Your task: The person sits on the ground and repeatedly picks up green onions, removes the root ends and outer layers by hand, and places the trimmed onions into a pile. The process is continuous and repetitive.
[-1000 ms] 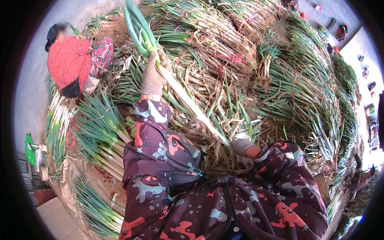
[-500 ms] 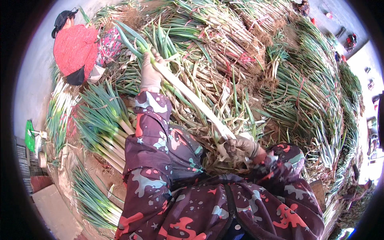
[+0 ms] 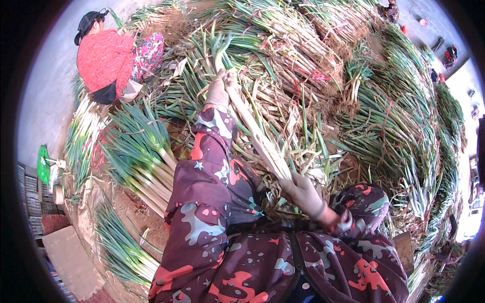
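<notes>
A long green onion [image 3: 256, 135] slants across the middle, with green leaves at its far end and a pale, partly brownish stalk. My left hand [image 3: 218, 93], in a light glove, is closed round it just below the leaves. At the near end, my gloved right hand [image 3: 303, 196] is closed on the stalk's base, which its fingers hide. Loose dry leaves and peelings [image 3: 305, 146] lie beneath and beside the stalk. To the left of my left forearm lies a pile of cleaned green onions [image 3: 146, 161] with white stalks.
Large heaps of green onions [image 3: 389, 121] spread across the back and right. At the far left a person in a red top [image 3: 103, 63] sits near more onions. A smaller bunch [image 3: 124, 247] lies at the lower left, near a flat board [image 3: 73, 260] and a green item [image 3: 43, 164].
The held onion is now steeper, its leaf end further right, and its stalk looks browner. My left hand has moved right with it. My right hand has shifted slightly down toward me.
</notes>
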`<state>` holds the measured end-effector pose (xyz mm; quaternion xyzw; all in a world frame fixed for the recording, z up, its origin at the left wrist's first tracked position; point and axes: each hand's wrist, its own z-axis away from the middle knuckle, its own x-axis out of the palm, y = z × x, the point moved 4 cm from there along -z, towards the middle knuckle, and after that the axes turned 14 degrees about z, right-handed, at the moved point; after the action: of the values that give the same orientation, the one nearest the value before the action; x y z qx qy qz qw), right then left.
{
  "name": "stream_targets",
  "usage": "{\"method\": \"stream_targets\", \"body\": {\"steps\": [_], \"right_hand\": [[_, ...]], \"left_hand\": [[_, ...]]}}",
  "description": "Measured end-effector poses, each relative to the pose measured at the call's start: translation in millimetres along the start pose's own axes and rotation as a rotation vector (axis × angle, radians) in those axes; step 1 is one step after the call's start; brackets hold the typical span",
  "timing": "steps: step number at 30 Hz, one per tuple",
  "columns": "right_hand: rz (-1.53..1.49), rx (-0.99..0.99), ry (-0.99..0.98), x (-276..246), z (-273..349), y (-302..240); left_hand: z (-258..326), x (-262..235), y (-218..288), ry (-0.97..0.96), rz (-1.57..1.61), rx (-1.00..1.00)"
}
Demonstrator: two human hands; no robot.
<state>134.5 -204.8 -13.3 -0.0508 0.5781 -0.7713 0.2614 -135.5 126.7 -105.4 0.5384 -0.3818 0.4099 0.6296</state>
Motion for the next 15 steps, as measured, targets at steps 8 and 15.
{"method": "stream_targets", "body": {"steps": [8, 15], "right_hand": [[-0.209, 0.212, 0.281, -50, 85, 43], [0.11, 0.083, 0.208, -71, -19, 94]], "left_hand": [[59, 56, 24, -0.018, 0.018, -0.001], [245, 141, 111, -0.217, -0.042, 0.207]]}}
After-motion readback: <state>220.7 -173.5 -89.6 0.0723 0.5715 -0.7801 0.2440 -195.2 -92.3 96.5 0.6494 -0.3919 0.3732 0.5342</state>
